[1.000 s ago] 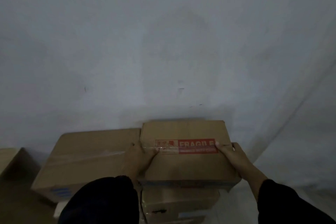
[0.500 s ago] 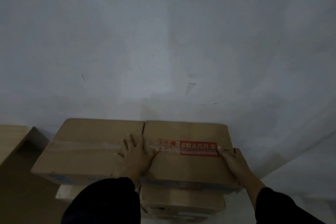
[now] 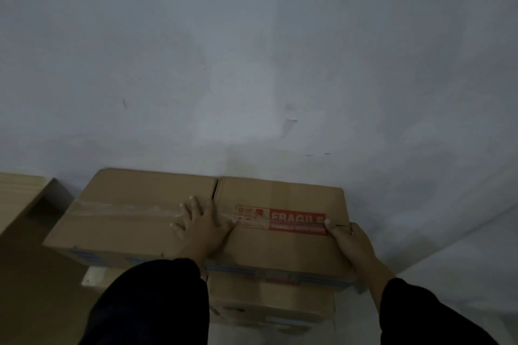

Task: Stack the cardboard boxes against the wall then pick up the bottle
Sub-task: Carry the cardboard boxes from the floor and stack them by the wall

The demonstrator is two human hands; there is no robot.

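A cardboard box with a red FRAGILE label (image 3: pixel 280 194) sits on top of another cardboard box (image 3: pixel 269 307), its back edge at the white wall (image 3: pixel 252 64). Touching its left side at the same height is a larger taped cardboard box (image 3: pixel 134 196). My left hand (image 3: pixel 201 230) lies flat with spread fingers across the seam between the two top boxes. My right hand (image 3: pixel 353 246) grips the right edge of the FRAGILE box, thumb on top. No bottle is in view.
Another cardboard piece (image 3: pixel 19 193) stands at the far left edge, lower down. A small white object (image 3: pixel 92 277) shows under the larger box. Pale floor runs along the wall to the right.
The FRAGILE box has come down level with the larger box and slid against it. My left hand left the box's side and spread flat on top.
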